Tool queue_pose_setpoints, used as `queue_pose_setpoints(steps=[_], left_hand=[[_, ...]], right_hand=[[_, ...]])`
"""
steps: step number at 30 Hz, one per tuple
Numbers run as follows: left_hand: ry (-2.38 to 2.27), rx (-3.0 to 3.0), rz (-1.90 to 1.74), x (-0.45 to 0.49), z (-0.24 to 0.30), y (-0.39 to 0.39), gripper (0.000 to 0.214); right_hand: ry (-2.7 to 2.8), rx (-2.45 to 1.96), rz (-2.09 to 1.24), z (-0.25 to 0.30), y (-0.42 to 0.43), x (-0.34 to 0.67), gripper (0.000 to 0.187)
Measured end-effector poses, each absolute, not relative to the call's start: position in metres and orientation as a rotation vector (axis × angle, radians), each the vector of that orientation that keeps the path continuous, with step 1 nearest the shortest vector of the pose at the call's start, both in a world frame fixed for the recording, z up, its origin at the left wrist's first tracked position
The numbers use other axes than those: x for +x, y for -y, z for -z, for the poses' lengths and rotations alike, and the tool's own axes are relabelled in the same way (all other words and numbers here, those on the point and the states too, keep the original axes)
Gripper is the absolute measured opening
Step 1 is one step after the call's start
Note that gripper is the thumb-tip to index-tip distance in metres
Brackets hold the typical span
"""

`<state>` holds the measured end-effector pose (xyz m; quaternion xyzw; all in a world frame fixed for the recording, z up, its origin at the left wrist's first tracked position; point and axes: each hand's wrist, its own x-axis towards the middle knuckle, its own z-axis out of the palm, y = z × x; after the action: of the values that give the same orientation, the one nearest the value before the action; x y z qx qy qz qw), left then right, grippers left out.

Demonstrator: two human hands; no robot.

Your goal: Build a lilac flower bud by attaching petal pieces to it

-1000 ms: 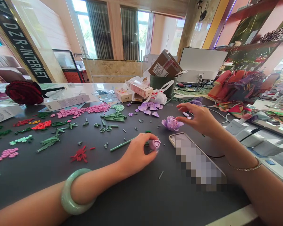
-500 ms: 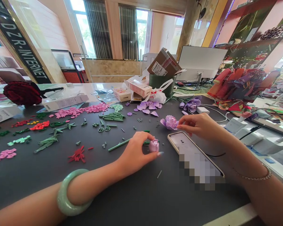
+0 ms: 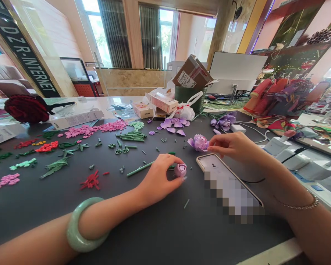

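Between the thumb and forefinger of my left hand is a small pink-lilac toy rosebud, close to the dark tabletop. My right hand pinches the right edge of an opened purple toy flower, its fingers closed at the petals. A green toy stem lies just behind my left hand, partly hidden by it. Below my right hand rests a phone with a pale case, its lower part pixelated. A thin grey rod lies in front of my left hand.
Loose purple petals and another purple flower lie farther back. Green stems, pink pieces and red pieces spread leftward. White chargers line the right side. Boxes stand behind.
Hardly anything differs. My left thumb has shifted slightly against the rosebud, and the bud sits a touch turned. My right hand stays at the purple flower.
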<state>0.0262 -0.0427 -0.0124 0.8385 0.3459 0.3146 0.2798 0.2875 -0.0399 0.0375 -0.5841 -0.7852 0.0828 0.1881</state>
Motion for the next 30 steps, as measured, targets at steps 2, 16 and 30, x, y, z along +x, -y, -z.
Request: queue_pose_setpoints(steps=[2,16,30], left_hand=[[-0.928,2.252,-0.827,0.0263,0.0130,0.0427,0.025],[-1.029,2.244,-0.759,0.0269,0.0128,0.0422,0.030],[-1.035,2.243,-0.739,0.0257,0.0146,0.0402,0.048]], right_hand=[[2.180,-1.649,-0.234,-0.0381,0.0402,0.2869,0.038],[2.164,-1.618,-0.258,-0.0349,0.0385,0.2883,0.039],[2.167,-1.625,-0.238,-0.0359,0.0402,0.2862,0.037]])
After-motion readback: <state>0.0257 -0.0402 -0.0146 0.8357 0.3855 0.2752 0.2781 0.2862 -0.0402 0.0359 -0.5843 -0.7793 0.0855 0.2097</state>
